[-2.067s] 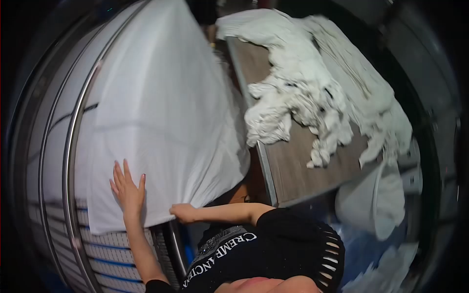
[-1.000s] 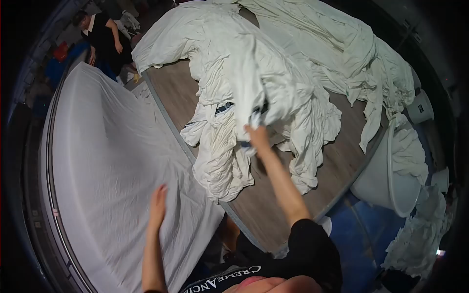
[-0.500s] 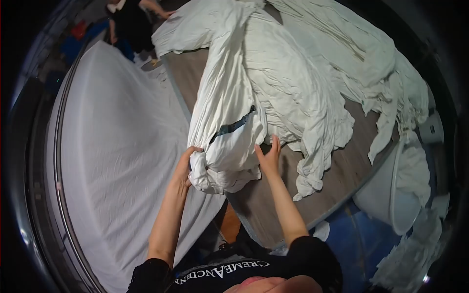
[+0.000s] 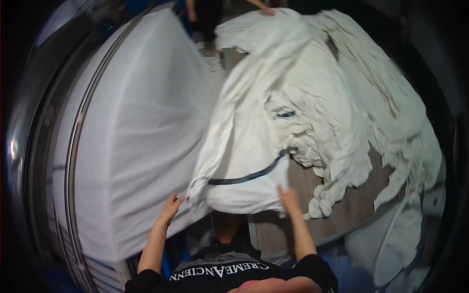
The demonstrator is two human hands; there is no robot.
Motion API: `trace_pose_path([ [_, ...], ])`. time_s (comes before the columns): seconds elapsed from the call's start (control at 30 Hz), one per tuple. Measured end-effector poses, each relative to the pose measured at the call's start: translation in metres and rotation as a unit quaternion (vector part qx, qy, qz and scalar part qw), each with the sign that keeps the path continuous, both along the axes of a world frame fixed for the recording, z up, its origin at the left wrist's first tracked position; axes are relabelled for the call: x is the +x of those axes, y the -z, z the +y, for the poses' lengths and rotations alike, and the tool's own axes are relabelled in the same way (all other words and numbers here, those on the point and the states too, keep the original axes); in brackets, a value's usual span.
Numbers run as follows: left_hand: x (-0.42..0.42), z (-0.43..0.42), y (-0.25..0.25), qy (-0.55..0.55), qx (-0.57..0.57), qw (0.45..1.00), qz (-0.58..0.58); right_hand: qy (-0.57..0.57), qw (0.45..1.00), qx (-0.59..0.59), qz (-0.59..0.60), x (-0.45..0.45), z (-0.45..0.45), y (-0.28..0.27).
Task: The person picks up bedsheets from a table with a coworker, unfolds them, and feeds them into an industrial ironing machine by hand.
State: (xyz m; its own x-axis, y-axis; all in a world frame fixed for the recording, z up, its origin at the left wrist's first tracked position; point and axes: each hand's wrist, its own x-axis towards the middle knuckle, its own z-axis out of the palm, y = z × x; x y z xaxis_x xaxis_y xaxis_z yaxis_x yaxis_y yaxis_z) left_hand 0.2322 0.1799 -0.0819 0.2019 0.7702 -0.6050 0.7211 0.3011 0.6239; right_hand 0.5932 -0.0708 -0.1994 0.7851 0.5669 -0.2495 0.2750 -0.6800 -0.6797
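Note:
A white sheet (image 4: pixel 246 200) with a dark band across it is spread out in front of me, its near end hanging at the table's front edge. My right hand (image 4: pixel 289 199) has its fingers closed on the sheet's near right corner. Just left of the opposite corner is my left hand (image 4: pixel 171 210), its thumb and fingers apart and no cloth visible between them. That left corner of the sheet is bunched and smeared by motion.
More crumpled white cloth (image 4: pixel 337 141) lies on the wood-look table (image 4: pixel 359 188). White fabric (image 4: pixel 146 141) covers a large surface on the left, beside a metal rail (image 4: pixel 73 161). Another person's hand (image 4: pixel 267 10) touches the cloth's far end. A whitish tub (image 4: pixel 383 249) stands at lower right.
The bunched near end of the sheet has been spread wider, showing the dark band at full length. My hands have moved farther apart, and the camera view has shifted left.

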Motion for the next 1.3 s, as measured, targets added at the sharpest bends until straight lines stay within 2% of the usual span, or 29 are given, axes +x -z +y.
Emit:
trace_pose_path([
  [0.07, -0.092, -0.007, 0.05, 0.094, 0.168, 0.98, 0.043, 0.067, 0.991, 0.04, -0.108, 0.03, -0.01, -0.033],
  [0.13, -0.141, -0.04, 0.038, -0.087, 0.18, 0.979, -0.039, 0.052, 0.98, 0.122, -0.15, 0.029, -0.001, -0.069],
  [0.17, -0.165, -0.061, 0.022, -0.159, 0.194, 0.966, -0.055, 0.046, 0.982, 0.119, -0.139, 0.028, 0.0, -0.054],
  [0.2, -0.198, -0.081, 0.036, -0.224, 0.254, 0.935, -0.104, 0.043, 0.984, 0.117, -0.127, 0.018, -0.002, -0.037],
  [0.23, -0.231, -0.104, 0.049, -0.286, 0.315, 0.893, -0.147, 0.019, 0.996, 0.017, -0.09, -0.012, 0.003, -0.05],
  [0.27, -0.249, -0.127, 0.028, -0.34, 0.273, 0.894, -0.103, -0.024, 0.995, -0.004, -0.097, -0.041, 0.008, -0.03],
  [0.3, -0.263, -0.137, 0.026, -0.365, 0.314, 0.868, -0.118, -0.046, 0.992, -0.031, -0.111, -0.071, 0.004, -0.008],
  [0.33, -0.278, -0.147, 0.028, -0.389, 0.355, 0.84, -0.129, -0.038, 0.99, 0.008, -0.135, -0.117, 0.013, -0.007],
  [0.4, -0.308, -0.162, 0.042, -0.437, 0.353, 0.821, -0.097, -0.039, 0.996, 0.046, -0.058, -0.189, 0.052, -0.026],
  [0.47, -0.329, -0.178, 0.055, -0.501, 0.382, 0.773, -0.08, -0.085, 0.992, 0.065, -0.061, -0.232, 0.092, -0.03],
  [0.53, -0.34, -0.174, 0.042, -0.49, 0.411, 0.75, -0.168, -0.142, 0.988, 0.059, -0.011, -0.249, 0.116, -0.032],
  [0.57, -0.341, -0.158, 0.034, -0.48, 0.433, 0.742, -0.174, -0.153, 0.981, 0.076, -0.093, -0.249, 0.12, -0.017],
  [0.6, -0.343, -0.144, 0.034, -0.47, 0.384, 0.748, -0.268, -0.153, 0.98, 0.077, -0.102, -0.252, 0.113, -0.018],
  [0.63, -0.341, -0.131, 0.033, -0.453, 0.331, 0.746, -0.359, -0.133, 0.98, 0.139, -0.051, -0.254, 0.104, -0.022],
  [0.67, -0.331, -0.12, 0.031, -0.473, 0.282, 0.741, -0.384, -0.114, 0.973, 0.2, 0.0, -0.254, 0.097, -0.025],
  [0.7, -0.33, -0.116, 0.03, -0.474, 0.28, 0.737, -0.391, -0.075, 0.978, 0.163, 0.103, -0.281, 0.082, -0.071],
  [0.77, -0.325, -0.109, 0.029, -0.433, 0.083, 0.878, -0.186, 0.025, 0.91, 0.239, 0.339, -0.281, 0.064, -0.055],
  [0.8, -0.322, -0.107, 0.048, -0.46, 0.148, 0.854, -0.191, 0.063, 0.962, 0.108, 0.244, -0.282, 0.059, -0.057],
  [0.87, -0.336, -0.113, 0.033, -0.44, 0.162, 0.852, -0.235, 0.027, 0.996, 0.065, 0.063, -0.295, 0.054, -0.069],
  [0.9, -0.347, -0.123, 0.026, -0.418, 0.236, 0.845, -0.236, -0.061, 0.991, 0.089, 0.08, -0.286, 0.047, -0.066],
  [0.93, -0.356, -0.134, 0.025, -0.394, 0.308, 0.833, -0.237, -0.074, 0.993, 0.092, 0.0, -0.271, 0.041, -0.06],
  [0.97, -0.368, -0.145, 0.031, -0.386, 0.287, 0.857, -0.186, -0.086, 0.989, 0.095, -0.08, -0.251, 0.036, -0.053],
  [1.0, -0.379, -0.155, 0.035, -0.377, 0.266, 0.877, -0.134, -0.124, 0.981, 0.145, -0.037, -0.214, 0.036, -0.042],
  [1.07, -0.389, -0.17, 0.031, -0.382, 0.321, 0.863, -0.078, -0.061, 0.976, 0.207, 0.019, -0.187, 0.045, -0.07],
  [1.1, -0.384, -0.166, 0.015, -0.406, 0.337, 0.845, -0.088, -0.055, 0.95, 0.299, 0.074, -0.189, 0.048, -0.092],
  [1.17, -0.376, -0.157, 0.011, -0.46, 0.341, 0.812, -0.11, 0.067, 0.963, 0.26, -0.003, -0.199, 0.059, -0.128],
  [1.2, -0.371, -0.151, 0.032, -0.497, 0.303, 0.795, -0.171, 0.028, 0.986, 0.153, -0.062, -0.176, 0.056, -0.109],
  [1.27, -0.35, -0.144, 0.049, -0.532, 0.217, 0.753, -0.319, -0.071, 0.985, 0.143, -0.062, -0.149, 0.07, -0.018],
  [1.3, -0.347, -0.144, 0.052, -0.49, 0.192, 0.803, -0.281, -0.244, 0.942, -0.032, -0.227, -0.166, 0.09, 0.015],
])
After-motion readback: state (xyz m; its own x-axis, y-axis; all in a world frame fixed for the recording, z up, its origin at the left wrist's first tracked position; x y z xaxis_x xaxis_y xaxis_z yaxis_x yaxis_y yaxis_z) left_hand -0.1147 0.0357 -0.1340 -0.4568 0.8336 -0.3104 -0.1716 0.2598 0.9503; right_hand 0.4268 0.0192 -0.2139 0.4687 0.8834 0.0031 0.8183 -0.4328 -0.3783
